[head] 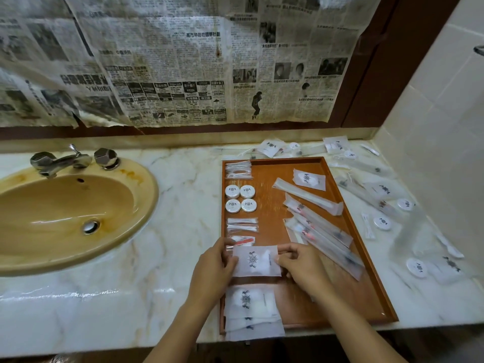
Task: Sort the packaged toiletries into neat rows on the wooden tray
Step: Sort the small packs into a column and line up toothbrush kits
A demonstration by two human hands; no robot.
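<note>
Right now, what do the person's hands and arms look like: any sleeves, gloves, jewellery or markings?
Both the left hand and the right hand are bare, with no gloves, rings or watch visible. The forearms are uncovered to the bottom edge of the picture, so no sleeves show. No markings visible.

You have a stained yellow sink (pixel 125 226) set in the marble tabletop (pixel 183 205) at your left, its chrome tap (pixel 61 162) behind the basin, and old newspaper (pixel 170 61) covering the wall ahead
</note>
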